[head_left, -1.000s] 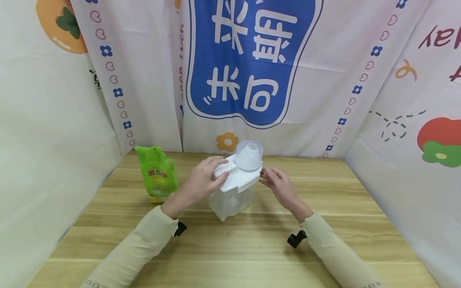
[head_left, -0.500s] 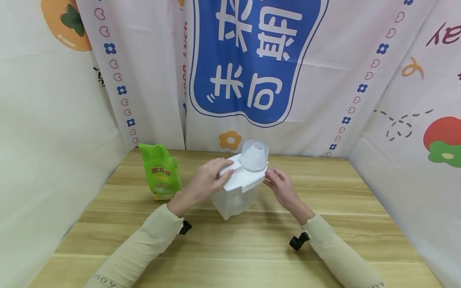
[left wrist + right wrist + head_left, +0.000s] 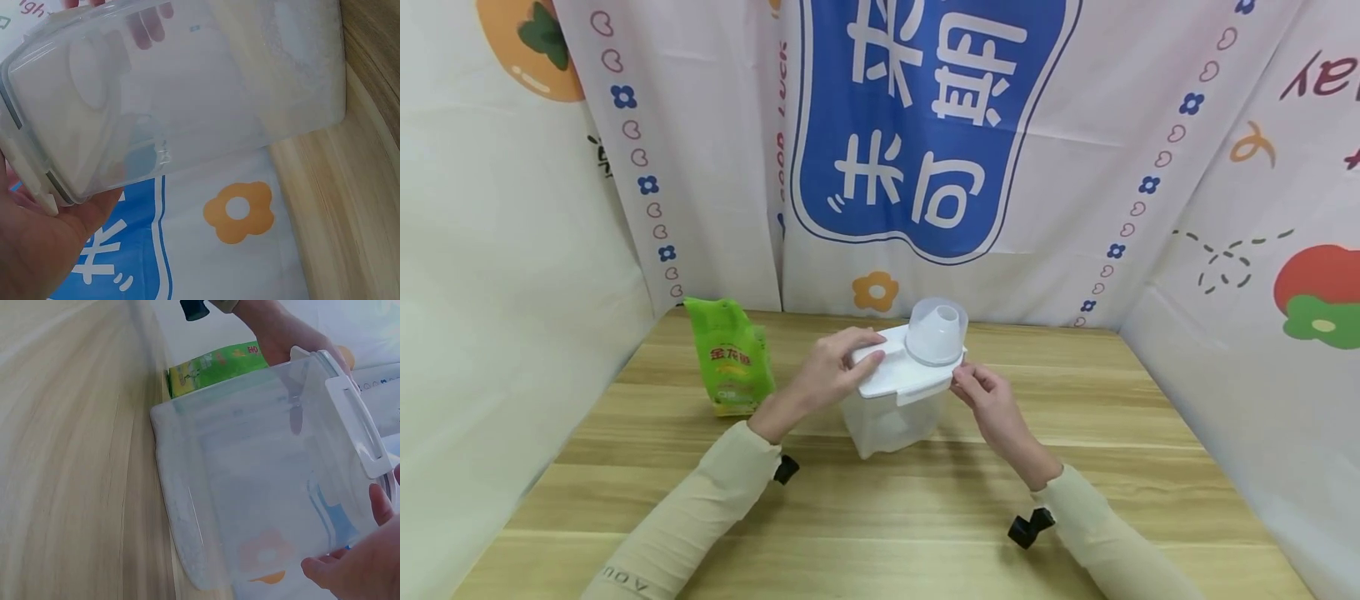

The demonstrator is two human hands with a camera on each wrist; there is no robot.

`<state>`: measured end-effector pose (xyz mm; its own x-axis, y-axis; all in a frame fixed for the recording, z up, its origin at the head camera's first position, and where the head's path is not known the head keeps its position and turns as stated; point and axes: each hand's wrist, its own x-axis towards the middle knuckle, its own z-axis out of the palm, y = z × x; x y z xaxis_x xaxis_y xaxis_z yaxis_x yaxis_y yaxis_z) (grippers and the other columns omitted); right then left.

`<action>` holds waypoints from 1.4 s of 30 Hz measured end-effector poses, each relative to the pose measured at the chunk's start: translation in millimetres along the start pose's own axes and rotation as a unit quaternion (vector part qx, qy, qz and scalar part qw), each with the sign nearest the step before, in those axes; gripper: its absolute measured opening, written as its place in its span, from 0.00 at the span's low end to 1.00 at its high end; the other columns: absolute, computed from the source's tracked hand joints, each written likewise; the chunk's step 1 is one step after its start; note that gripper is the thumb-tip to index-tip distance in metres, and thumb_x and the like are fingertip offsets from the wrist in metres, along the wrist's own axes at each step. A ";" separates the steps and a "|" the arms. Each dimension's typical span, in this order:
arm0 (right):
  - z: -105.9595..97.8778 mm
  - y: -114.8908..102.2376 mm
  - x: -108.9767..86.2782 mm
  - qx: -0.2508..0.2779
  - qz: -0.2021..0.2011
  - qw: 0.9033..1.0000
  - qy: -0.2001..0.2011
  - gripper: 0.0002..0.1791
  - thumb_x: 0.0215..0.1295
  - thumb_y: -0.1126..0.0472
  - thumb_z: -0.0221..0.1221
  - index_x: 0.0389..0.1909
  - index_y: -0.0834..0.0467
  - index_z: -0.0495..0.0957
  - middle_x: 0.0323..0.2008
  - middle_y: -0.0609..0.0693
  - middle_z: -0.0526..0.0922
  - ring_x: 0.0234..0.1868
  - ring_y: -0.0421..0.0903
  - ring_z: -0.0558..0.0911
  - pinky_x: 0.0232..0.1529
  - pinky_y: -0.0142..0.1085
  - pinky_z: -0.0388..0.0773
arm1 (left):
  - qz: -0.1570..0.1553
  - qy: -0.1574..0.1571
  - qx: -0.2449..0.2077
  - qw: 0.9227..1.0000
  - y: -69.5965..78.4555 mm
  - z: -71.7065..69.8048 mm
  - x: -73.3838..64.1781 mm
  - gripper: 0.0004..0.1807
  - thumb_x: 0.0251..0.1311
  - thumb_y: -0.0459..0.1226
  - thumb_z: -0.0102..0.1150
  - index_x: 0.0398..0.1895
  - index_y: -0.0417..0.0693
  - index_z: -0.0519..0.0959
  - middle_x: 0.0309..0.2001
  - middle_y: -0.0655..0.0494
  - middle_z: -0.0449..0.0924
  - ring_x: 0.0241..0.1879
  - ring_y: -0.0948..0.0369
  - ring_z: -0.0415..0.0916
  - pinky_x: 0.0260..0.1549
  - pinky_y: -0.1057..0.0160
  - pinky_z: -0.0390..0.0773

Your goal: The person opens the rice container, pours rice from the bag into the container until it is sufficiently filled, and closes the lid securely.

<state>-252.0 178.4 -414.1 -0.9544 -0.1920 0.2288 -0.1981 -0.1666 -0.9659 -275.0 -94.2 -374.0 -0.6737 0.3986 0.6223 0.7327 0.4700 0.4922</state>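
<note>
A clear plastic storage container (image 3: 891,425) with a white lid (image 3: 895,375) stands on the table, slightly tilted in the right wrist view. A see-through measuring cup (image 3: 936,337) sits on the lid. Pale, grainy contents (image 3: 178,487) show low in the container through its wall. My left hand (image 3: 831,367) grips the lid's left end, thumb on the near side and fingers over the far side. At the lid's right corner, my right hand (image 3: 996,408) pinches the edge with thumb and fingers. A white side clip (image 3: 359,428) lies along the lid in the right wrist view.
A green and yellow bag (image 3: 730,358) with red print stands at the back left of the wooden table (image 3: 865,525). Printed white cloth (image 3: 730,167) hangs behind and along both sides.
The container has turned a little and shifted slightly to the right, with both hands going along. My right hand's fingers have come up onto the lid's edge.
</note>
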 end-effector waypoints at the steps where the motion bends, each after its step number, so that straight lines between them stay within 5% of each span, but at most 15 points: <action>1: 0.6 -0.1 -0.6 0.001 -0.001 1.000 0.000 0.09 0.73 0.61 0.55 0.32 0.59 0.77 0.47 0.42 0.82 0.54 0.36 0.80 0.61 0.31 0.76 | -0.003 0.000 -0.003 1.000 -0.2 -0.2 0.0 0.13 0.64 0.39 0.62 0.49 0.44 0.83 0.53 0.45 0.83 0.48 0.53 0.83 0.29 0.70 0.79; 18: 4.7 -0.2 2.8 -0.034 0.020 0.999 0.024 0.08 0.70 0.63 0.57 0.29 0.55 0.75 0.37 0.41 0.80 0.59 0.36 0.75 0.57 0.27 0.75 | -0.050 -0.003 -0.011 0.999 6.5 0.5 0.6 0.10 0.65 0.40 0.60 0.46 0.47 0.83 0.53 0.48 0.83 0.57 0.50 0.78 0.34 0.68 0.79; 24: 7.2 -0.1 5.8 -0.050 0.014 0.998 0.028 0.09 0.71 0.63 0.57 0.28 0.55 0.74 0.34 0.41 0.78 0.48 0.37 0.76 0.51 0.27 0.76 | -0.061 -0.002 -0.011 0.998 6.8 0.9 0.6 0.10 0.64 0.41 0.61 0.46 0.48 0.83 0.54 0.48 0.83 0.59 0.49 0.77 0.34 0.68 0.78; 34: 4.6 -0.7 5.0 -0.071 0.021 0.997 0.015 0.08 0.72 0.61 0.56 0.31 0.58 0.73 0.36 0.41 0.77 0.46 0.37 0.77 0.52 0.27 0.76 | -0.072 -0.009 -0.011 0.997 9.3 2.4 -0.5 0.11 0.65 0.42 0.60 0.46 0.48 0.82 0.55 0.48 0.82 0.62 0.48 0.75 0.57 0.50 0.79; 42: 4.0 -0.9 5.9 -0.089 0.018 0.996 0.006 0.09 0.72 0.61 0.55 0.30 0.55 0.73 0.34 0.40 0.76 0.42 0.36 0.76 0.50 0.29 0.75 | -0.064 0.000 -0.008 0.998 9.5 2.9 -0.2 0.10 0.65 0.41 0.60 0.46 0.48 0.82 0.53 0.49 0.83 0.62 0.49 0.75 0.61 0.48 0.76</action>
<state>-256.6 173.6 -411.4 -0.9640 -0.1834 0.1928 -0.1987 0.0145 -0.9799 -268.2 -87.5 -371.2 -0.7619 0.3353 0.5542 0.6419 0.5049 0.5771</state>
